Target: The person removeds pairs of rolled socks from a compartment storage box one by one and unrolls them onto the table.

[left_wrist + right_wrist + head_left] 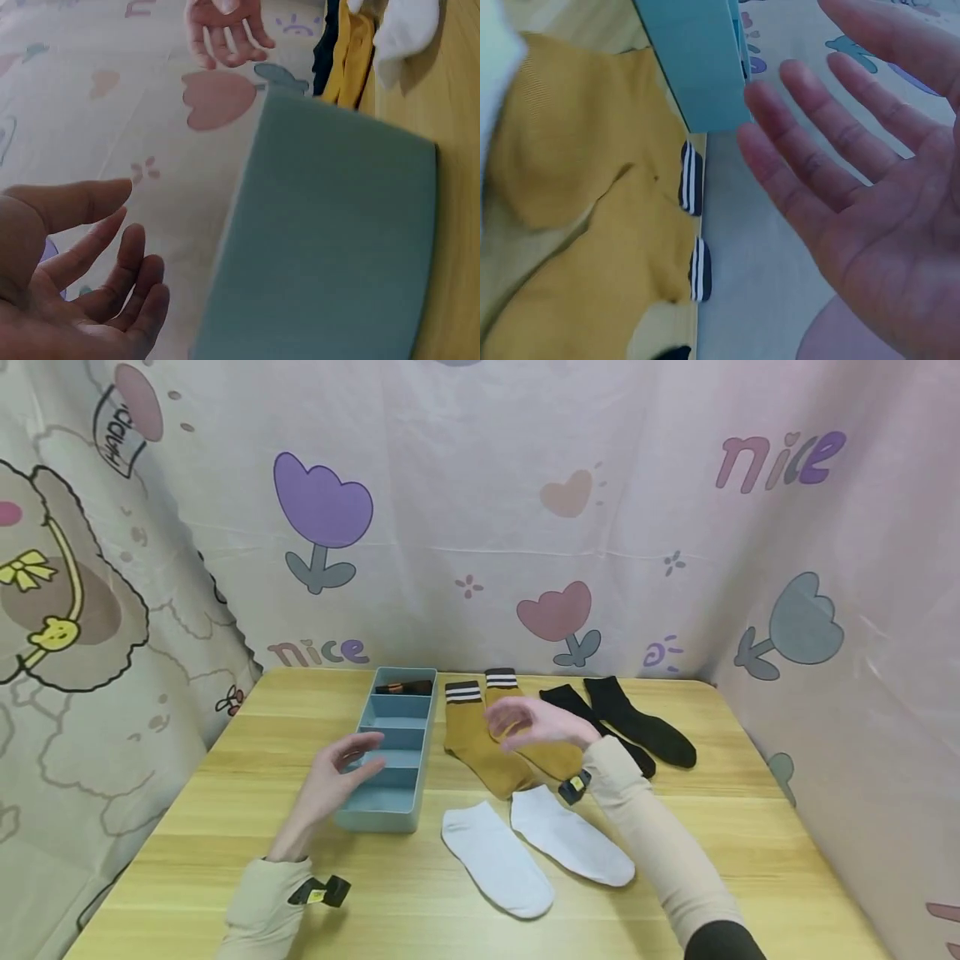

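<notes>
A blue-green divided box (417,797) stands left of centre on the table, with a dark folded item (403,687) in its far compartment. My left hand (335,781) hovers over the box's left side, thumb and fingers apart and holding nothing. Above the pair of mustard socks (480,739) with striped cuffs hangs my right hand (543,724), empty, its fingers loosely bent. Nearer me lie two white ankle socks (498,864). Two black socks (645,727) lie behind the right wrist, one partly covered by it. In the right wrist view the right palm (900,202) faces the camera.
The wooden table (750,860) meets a printed curtain (465,527) at its far edge and on both sides. A small black device (322,891) is strapped to the left wrist, and another one (575,787) to the right wrist.
</notes>
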